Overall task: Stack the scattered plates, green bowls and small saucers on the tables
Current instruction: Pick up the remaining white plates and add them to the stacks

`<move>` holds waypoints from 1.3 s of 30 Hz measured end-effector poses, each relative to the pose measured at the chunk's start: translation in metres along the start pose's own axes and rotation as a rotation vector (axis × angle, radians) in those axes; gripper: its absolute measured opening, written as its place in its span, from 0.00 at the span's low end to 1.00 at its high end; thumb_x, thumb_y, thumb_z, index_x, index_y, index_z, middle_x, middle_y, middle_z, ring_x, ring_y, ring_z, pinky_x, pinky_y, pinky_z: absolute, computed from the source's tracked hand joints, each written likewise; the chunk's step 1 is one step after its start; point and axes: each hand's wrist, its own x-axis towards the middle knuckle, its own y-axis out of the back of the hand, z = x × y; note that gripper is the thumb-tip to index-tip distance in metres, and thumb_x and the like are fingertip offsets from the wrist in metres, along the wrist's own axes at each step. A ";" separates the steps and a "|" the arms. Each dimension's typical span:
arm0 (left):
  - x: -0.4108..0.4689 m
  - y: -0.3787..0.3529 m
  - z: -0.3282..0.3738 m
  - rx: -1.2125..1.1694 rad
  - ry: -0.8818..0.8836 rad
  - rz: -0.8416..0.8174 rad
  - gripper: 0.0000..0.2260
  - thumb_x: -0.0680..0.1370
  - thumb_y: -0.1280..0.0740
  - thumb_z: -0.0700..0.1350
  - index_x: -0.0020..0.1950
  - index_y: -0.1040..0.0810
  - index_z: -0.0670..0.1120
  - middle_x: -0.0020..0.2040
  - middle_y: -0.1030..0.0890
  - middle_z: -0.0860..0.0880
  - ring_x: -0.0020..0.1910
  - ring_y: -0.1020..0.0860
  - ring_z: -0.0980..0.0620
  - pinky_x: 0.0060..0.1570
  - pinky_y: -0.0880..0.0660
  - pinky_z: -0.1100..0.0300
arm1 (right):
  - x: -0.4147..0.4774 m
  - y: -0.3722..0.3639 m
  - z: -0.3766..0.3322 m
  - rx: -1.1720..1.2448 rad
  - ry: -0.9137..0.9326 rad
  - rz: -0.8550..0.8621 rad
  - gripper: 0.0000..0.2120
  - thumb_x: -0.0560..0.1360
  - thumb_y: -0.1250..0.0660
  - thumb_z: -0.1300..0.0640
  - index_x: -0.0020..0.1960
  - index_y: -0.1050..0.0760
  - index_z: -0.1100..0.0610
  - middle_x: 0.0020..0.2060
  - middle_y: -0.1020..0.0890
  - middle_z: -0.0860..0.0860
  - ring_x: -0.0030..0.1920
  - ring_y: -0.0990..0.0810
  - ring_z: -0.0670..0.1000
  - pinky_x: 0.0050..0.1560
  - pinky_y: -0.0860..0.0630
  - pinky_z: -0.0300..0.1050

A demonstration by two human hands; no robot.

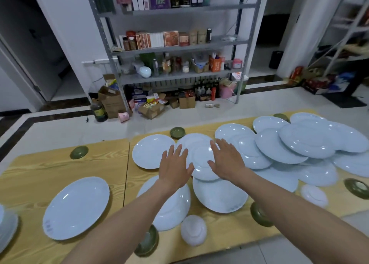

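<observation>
Plates lay all over the two wooden tables [119, 183], and both hands were open and held nothing. The left hand [174, 168] and the right hand [226, 161] reached out flat on each side of one middle plate [199, 155], which sat tilted on top of another plate [219, 195]. It could slide off if one hand pushed too hard, and the pile on the right [299, 144] looked wobbly too (plates leaned on plates). I counted about fifteen plates, though the pile hid some. About seven green bowls showed, like one by the far edge [177, 132]. Two small saucers [193, 229] showed too.
</observation>
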 end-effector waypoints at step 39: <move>0.134 -0.150 0.020 -0.927 0.990 -0.148 0.33 0.73 0.27 0.54 0.72 0.34 0.41 0.68 0.28 0.42 0.67 0.28 0.43 0.63 0.28 0.49 | 0.151 -0.119 0.101 0.983 -0.695 -0.313 0.24 0.66 0.26 0.51 0.58 0.26 0.60 0.52 0.20 0.54 0.50 0.20 0.56 0.50 0.21 0.49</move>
